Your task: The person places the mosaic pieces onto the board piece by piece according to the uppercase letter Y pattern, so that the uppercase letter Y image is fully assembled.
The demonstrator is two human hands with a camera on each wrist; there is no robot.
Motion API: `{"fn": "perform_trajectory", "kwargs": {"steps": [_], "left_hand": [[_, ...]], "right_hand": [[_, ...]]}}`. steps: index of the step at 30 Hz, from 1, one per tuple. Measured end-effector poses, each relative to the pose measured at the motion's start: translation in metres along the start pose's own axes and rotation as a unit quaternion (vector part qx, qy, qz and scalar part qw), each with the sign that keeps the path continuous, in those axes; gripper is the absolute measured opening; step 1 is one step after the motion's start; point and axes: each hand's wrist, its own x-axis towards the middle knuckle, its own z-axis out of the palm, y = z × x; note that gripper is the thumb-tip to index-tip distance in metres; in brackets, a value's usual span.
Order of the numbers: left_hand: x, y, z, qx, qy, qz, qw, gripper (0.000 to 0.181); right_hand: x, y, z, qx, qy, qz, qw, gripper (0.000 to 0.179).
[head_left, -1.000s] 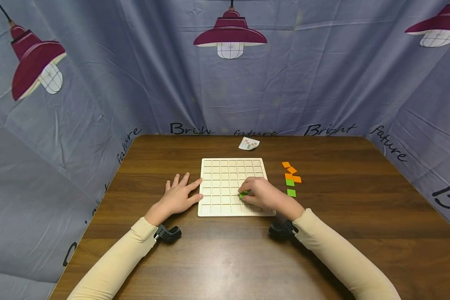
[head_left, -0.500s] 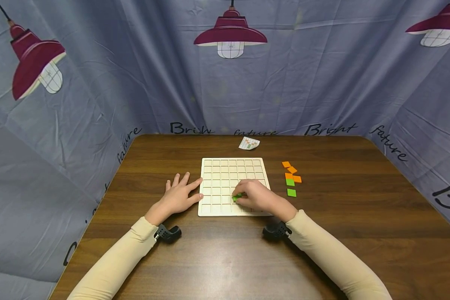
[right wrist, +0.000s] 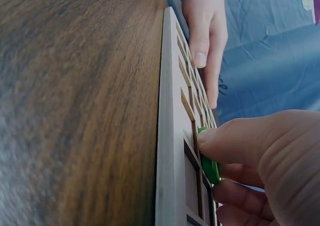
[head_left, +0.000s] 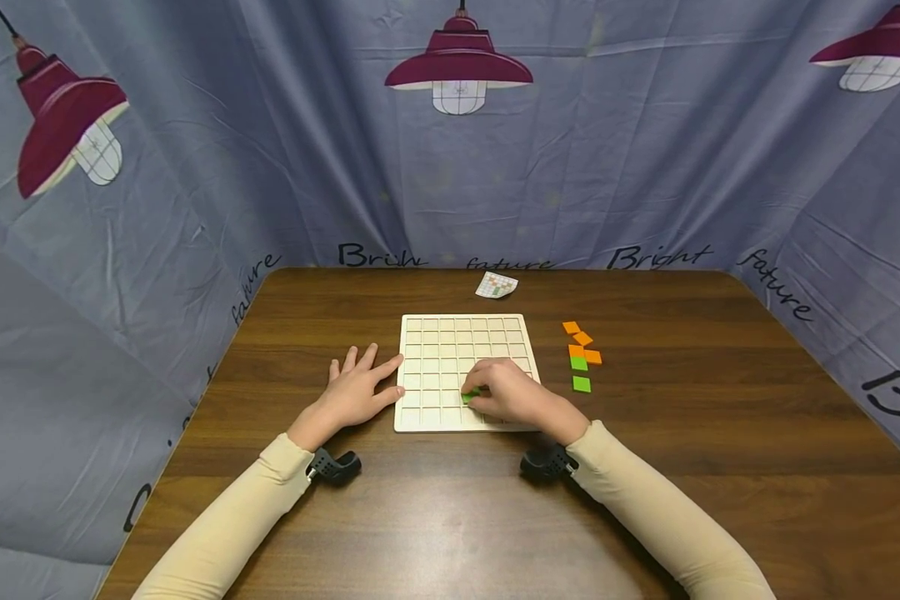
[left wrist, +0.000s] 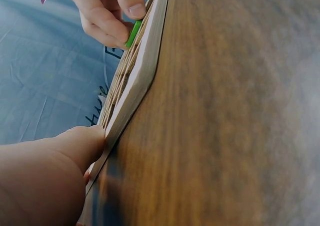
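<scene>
Through the head camera I'm looking forward and down from well back, taking in table (head_left: pixel 450 533) and curtain (head_left: pixel 607 175). The wrist cameras are sitting low and close to the board (head_left: pixel 431 367), turned sideways, the left facing the right hand (head_left: pixel 513 392), the right facing the left hand (head_left: pixel 351 393); both are sharing the green tile (right wrist: pixel 210 169).

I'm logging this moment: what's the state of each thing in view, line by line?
Pale wooden grid board, flat on the brown wooden table.
Green square tile, pinched at the board, seating unclear.
Right hand, pinching that tile.
Left hand, fingers spread, touching the board's left edge.
Four orange square tiles, lying right of the board.
Two more green square tiles, lying there too.
White printed paper, beyond the board, slightly curled.
Blue printed curtain, hanging creased.
</scene>
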Motion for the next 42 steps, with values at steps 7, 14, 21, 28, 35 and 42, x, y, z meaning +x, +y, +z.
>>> {"fn": "perform_trajectory", "kwargs": {"steps": [7, 14, 21, 28, 35, 42], "left_hand": [[0.0021, -0.0006, 0.0010, 0.003, 0.002, 0.001, 1.0000, 0.062], [0.0012, -0.0007, 0.0024, 0.005, 0.002, 0.001, 1.0000, 0.062], [0.0003, 0.0001, 0.0041, 0.002, 0.001, 0.001, 1.0000, 0.063], [0.0012, 0.0006, 0.0035, 0.005, 0.006, 0.001, 1.0000, 0.063], [0.0011, -0.0002, 0.0043, 0.001, 0.008, 0.001, 1.0000, 0.062], [0.0027, -0.0020, 0.0044, 0.002, 0.010, 0.004, 0.9999, 0.062]], "right_hand": [[0.0015, -0.0020, -0.0008, 0.000, -0.009, 0.006, 0.9999, 0.010], [-0.0001, -0.0063, -0.0008, -0.013, -0.018, 0.006, 0.9997, 0.010], [-0.0013, -0.0090, -0.0005, -0.020, -0.018, 0.013, 0.9995, 0.012], [0.0024, -0.0086, -0.0022, -0.012, -0.031, 0.017, 0.9993, 0.013], [0.0023, -0.0085, -0.0025, -0.007, -0.031, 0.014, 0.9994, 0.012], [0.0015, -0.0081, -0.0022, -0.006, -0.023, 0.028, 0.9993, 0.014]]}}
